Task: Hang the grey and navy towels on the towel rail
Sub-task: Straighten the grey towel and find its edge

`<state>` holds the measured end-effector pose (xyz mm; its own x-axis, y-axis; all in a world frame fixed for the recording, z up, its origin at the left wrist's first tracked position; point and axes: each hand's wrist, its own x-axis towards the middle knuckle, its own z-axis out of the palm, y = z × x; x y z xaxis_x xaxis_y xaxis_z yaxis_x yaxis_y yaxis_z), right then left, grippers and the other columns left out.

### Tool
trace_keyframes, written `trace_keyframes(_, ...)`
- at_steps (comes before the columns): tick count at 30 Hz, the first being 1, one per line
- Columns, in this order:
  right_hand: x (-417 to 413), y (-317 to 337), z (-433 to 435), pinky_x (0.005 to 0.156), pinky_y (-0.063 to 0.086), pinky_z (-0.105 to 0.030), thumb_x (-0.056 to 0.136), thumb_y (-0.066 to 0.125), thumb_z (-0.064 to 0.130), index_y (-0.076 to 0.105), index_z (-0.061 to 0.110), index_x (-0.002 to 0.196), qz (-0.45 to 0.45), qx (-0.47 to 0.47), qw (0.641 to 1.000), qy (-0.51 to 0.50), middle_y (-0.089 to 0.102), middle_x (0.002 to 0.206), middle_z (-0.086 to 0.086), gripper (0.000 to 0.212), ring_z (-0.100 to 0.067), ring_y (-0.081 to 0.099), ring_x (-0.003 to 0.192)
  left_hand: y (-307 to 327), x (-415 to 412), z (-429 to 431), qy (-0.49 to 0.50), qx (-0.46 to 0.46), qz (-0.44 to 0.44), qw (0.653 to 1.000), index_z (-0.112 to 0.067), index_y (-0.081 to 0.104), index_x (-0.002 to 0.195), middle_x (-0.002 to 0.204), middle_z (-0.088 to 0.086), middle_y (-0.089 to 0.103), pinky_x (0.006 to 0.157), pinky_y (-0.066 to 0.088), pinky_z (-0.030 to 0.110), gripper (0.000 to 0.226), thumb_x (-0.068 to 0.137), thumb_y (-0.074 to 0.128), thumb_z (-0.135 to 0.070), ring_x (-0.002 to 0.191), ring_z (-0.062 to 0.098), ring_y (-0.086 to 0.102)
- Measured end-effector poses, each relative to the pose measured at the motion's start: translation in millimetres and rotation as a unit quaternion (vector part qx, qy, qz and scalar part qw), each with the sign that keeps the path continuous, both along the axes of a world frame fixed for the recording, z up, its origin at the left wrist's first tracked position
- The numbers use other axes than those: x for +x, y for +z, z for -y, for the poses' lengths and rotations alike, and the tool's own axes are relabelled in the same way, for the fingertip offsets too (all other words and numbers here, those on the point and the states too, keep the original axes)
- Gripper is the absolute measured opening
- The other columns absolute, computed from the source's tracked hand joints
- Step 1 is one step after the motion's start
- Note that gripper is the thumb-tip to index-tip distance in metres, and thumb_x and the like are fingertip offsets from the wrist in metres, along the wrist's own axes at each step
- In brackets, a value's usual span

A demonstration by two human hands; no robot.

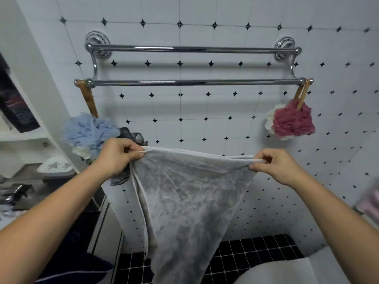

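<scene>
The grey towel (pixel 180 199) is held stretched below the towel rail (pixel 194 82), well short of both bars and in front of the tiled wall (pixel 205 111). Its top edge is pinched at one corner by the left hand (pixel 118 155) and at the other by the right hand (pixel 276 167); both hands are closed on the hem, thumb against fingers. The rest of the cloth hangs freely, narrowing toward the dark floor tiles (pixel 256 253). A dark navy fabric (pixel 82 261) is noted at lower left and is judged to be the navy towel, though this cannot be confirmed. Neither bar carries a towel.

The step in hand is judged to be the lifting of the grey towel to the rail. For a sound result, the top edge should be kept taut and level, raised above the chosen bar, passed over it, and lowered so that both halves hang evenly. The blue bath sponge (pixel 88 132) and the red bath sponge (pixel 293 121), hung at the ends of the lower bar, should be cleared. Room should be left for the second towel.
</scene>
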<state>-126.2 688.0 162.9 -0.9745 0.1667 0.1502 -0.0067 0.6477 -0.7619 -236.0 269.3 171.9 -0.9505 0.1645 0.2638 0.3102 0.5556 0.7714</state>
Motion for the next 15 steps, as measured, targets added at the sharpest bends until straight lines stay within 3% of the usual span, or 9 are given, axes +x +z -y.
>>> trace_keyframes(4,5,19,10,0.049,0.036,-0.013,0.078,0.081,0.017,0.071,0.027,0.074,0.045,0.066,0.991,0.111,0.056,0.056,0.009,0.015,-0.002,0.045,0.048,-6,-8,13,0.027,0.036,0.008,0.999,-0.012,0.071,0.082,0.081,0.011,0.069,0.069,0.049,0.015,0.011,0.082,0.073,-0.001,0.079,0.020,0.061)
trace_keyframes(6,8,27,13,0.053,0.039,-0.015,0.081,0.078,0.019,0.073,0.030,0.081,0.087,0.124,0.975,0.164,0.064,0.066,0.012,0.011,-0.002,0.051,0.055,-8,-11,17,0.026,0.036,0.012,0.999,-0.017,0.070,0.079,0.080,0.010,0.069,0.072,0.049,0.023,0.016,0.083,0.072,-0.002,0.078,0.020,0.061)
trace_keyframes(9,10,32,17,0.062,0.044,-0.021,0.080,0.076,0.033,0.072,0.036,0.078,0.143,0.258,0.934,0.204,0.065,0.078,0.014,0.006,-0.003,0.056,0.068,-8,-13,19,0.012,0.033,0.008,0.999,-0.023,0.068,0.075,0.075,0.003,0.068,0.063,0.049,0.012,0.023,0.083,0.072,-0.002,0.070,0.014,0.059)
trace_keyframes(12,10,30,20,0.072,0.052,-0.033,0.077,0.073,0.045,0.071,0.033,0.083,0.213,0.416,0.863,0.190,0.066,0.086,0.005,0.013,-0.010,0.061,0.078,-8,-15,17,-0.018,0.041,0.017,0.999,-0.021,0.068,0.077,0.076,0.009,0.068,0.061,0.048,0.010,0.021,0.084,0.071,-0.001,0.069,0.015,0.059)
trace_keyframes(13,8,29,19,0.073,0.052,-0.034,0.078,0.073,0.045,0.072,0.030,0.088,0.228,0.451,0.845,0.176,0.066,0.087,0.003,0.018,-0.013,0.062,0.081,-8,-15,17,-0.029,0.036,0.019,0.999,-0.020,0.069,0.078,0.078,0.013,0.069,0.065,0.050,0.015,0.019,0.084,0.071,-0.002,0.070,0.016,0.059)
trace_keyframes(15,6,31,14,0.070,0.052,-0.035,0.079,0.073,0.047,0.073,0.026,0.090,0.222,0.475,0.841,0.133,0.065,0.087,0.003,0.024,-0.015,0.061,0.080,-8,-13,15,-0.052,0.022,0.022,0.998,-0.018,0.069,0.080,0.084,0.021,0.070,0.074,0.051,0.031,0.016,0.084,0.071,-0.003,0.075,0.021,0.060)
